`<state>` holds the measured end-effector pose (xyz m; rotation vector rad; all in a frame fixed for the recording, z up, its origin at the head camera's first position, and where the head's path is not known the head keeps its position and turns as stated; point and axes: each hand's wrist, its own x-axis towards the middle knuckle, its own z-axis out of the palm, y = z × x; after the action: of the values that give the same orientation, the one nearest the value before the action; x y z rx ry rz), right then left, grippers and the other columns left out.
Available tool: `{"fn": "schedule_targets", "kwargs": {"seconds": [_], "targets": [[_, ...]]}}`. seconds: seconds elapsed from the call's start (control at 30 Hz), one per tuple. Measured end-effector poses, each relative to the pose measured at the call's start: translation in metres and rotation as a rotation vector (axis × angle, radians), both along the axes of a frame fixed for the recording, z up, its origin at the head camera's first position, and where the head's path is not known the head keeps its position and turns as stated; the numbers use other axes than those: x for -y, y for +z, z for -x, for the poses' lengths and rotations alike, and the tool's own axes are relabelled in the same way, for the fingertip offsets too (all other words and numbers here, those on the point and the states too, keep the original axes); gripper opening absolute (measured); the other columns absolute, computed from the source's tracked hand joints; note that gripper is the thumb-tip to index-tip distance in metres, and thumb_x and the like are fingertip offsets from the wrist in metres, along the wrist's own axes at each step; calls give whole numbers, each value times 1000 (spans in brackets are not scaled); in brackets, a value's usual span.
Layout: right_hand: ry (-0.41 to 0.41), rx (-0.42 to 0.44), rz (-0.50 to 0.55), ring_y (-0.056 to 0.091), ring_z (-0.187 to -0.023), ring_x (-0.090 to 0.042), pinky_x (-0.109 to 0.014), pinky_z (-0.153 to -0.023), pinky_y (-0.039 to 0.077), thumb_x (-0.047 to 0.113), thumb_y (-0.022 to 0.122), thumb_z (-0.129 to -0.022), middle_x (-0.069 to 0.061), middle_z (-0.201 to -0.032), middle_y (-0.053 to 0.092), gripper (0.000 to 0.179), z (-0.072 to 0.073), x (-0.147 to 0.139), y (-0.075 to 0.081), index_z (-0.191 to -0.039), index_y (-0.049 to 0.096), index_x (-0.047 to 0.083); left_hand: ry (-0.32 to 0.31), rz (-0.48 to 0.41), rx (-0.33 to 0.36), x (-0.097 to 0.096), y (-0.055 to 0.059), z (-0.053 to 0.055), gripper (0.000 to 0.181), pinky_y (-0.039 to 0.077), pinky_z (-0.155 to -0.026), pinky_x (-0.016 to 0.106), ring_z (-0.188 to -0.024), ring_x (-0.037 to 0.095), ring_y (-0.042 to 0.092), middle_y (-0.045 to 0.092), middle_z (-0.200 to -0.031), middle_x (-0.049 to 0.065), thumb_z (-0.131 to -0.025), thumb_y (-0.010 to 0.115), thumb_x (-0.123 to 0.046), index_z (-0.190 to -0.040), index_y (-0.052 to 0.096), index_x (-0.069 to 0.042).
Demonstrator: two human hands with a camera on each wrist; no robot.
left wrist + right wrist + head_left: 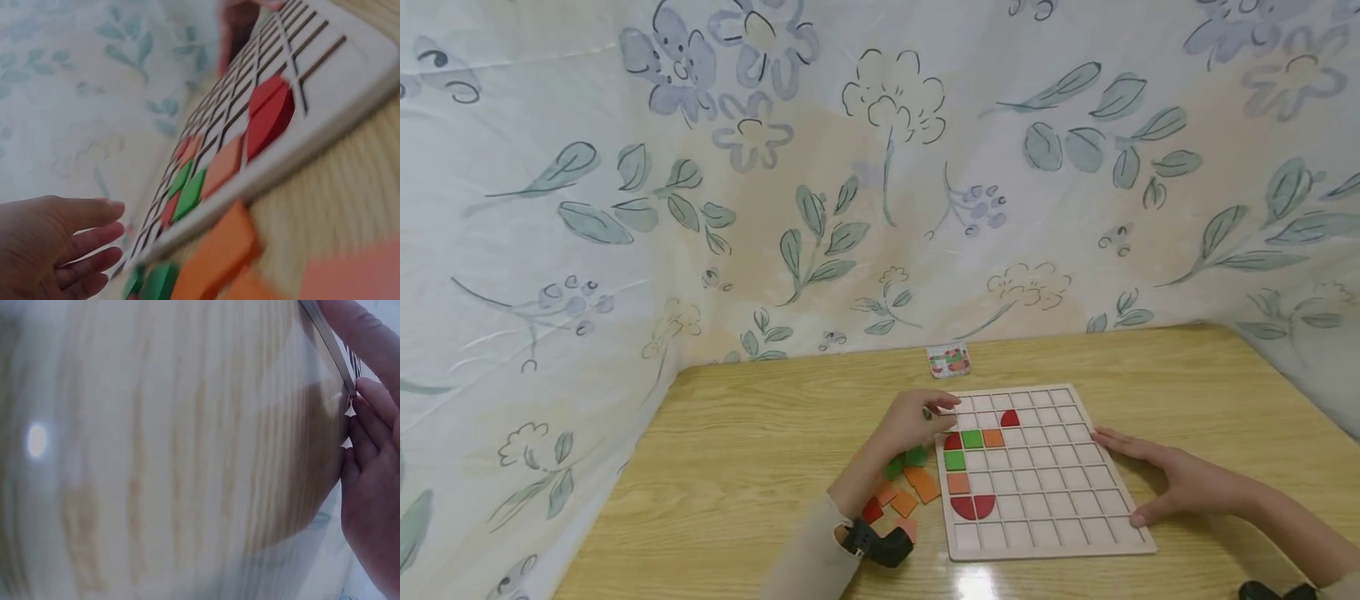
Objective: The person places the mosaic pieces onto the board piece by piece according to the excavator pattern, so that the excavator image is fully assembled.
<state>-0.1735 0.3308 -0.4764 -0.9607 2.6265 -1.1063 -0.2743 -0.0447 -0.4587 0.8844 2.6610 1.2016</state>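
Note:
A pale gridded board [1045,483] lies on the table. My left hand [913,423] hovers at its upper left corner, fingers loosely bent; in the left wrist view no piece shows in its fingers. My right hand [1180,479] touches the board's right edge with thumb and fingertips spread apart. On the board's left side sit a red quarter-round piece [953,442], a green square [972,438], an orange square [993,437], another green square [954,460], a salmon square [958,482] and two red quarter-rounds [973,507] side by side. One more red quarter-round [1010,418] sits higher up.
Loose orange [922,483], green [916,456] and red [872,510] pieces lie left of the board, partly hidden by my left arm. A small patterned card [949,360] lies behind it. Flowered cloth [820,208] hangs behind the wooden table [737,467].

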Motion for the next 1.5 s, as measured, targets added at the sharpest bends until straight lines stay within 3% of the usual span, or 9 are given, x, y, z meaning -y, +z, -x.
{"fn": "schedule_targets", "kwargs": {"seconds": [0.2, 0.37, 0.5, 0.73, 0.83, 1.13, 1.3, 1.5], "targets": [[2, 7, 11, 8, -126, 23, 5, -90, 9, 25, 78, -70, 19, -150, 15, 91, 1, 1, 1, -144, 29, 4, 81, 11, 15, 61, 6, -4, 22, 47, -77, 28, -91, 17, 60, 68, -103, 0, -86, 64, -15, -108, 68, -14], [-22, 23, 12, 9, -125, 23, 5, -90, 10, 27, 78, -70, 14, -151, 18, 91, 0, 2, 1, -143, 30, 4, 149, -1, 8, 95, 6, -21, 20, 48, -75, 30, -86, 19, 61, 68, -99, 3, -84, 66, -8, -104, 69, -11], [-26, 13, 7, 9, -125, 24, 4, -90, 10, 29, 78, -69, 12, -151, 19, 91, -1, 2, 0, -143, 31, 3, 184, -19, -2, 112, -3, -37, 26, 49, -76, 33, -87, 21, 61, 68, -99, 5, -81, 70, -11, -107, 67, -10], [-26, 21, 13, 9, -124, 24, 5, -89, 10, 28, 78, -70, 18, -150, 18, 91, -2, 1, 0, -143, 30, 4, 268, -72, 167, 122, -19, -57, 43, 46, -88, 38, -102, 17, 58, 64, -109, -4, -75, 76, -31, -114, 64, -19], [-32, 17, 10, 9, -124, 25, 5, -89, 10, 28, 78, -69, 18, -150, 18, 91, -3, 2, 1, -143, 31, 5, 277, -105, 190, 123, -24, -61, 44, 46, -90, 37, -105, 17, 57, 64, -110, -5, -74, 77, -31, -114, 64, -19], [-48, 20, 12, 10, -124, 25, 5, -89, 11, 28, 79, -69, 9, -152, 21, 91, -5, 4, 3, -143, 31, 4, 205, -100, 5, 129, -28, -68, 33, 42, -93, 34, -106, 19, 56, 66, -109, -5, -80, 72, -17, -113, 66, -14], [-43, 5, 18, 11, -124, 24, 4, -89, 11, 28, 79, -69, 6, -152, 23, 91, -5, 4, 1, -142, 32, 3, 231, -79, 14, 130, -28, -68, 38, 43, -92, 34, -104, 19, 55, 66, -109, -6, -79, 73, -22, -115, 66, -15], [-47, -6, 14, 10, -124, 24, 5, -89, 10, 28, 79, -68, 8, -151, 23, 91, -4, 2, -1, -142, 32, 4, 288, -140, 49, 127, -33, -68, 42, 46, -88, 31, -100, 19, 57, 68, -105, -5, -78, 74, -22, -118, 65, -15]]}}
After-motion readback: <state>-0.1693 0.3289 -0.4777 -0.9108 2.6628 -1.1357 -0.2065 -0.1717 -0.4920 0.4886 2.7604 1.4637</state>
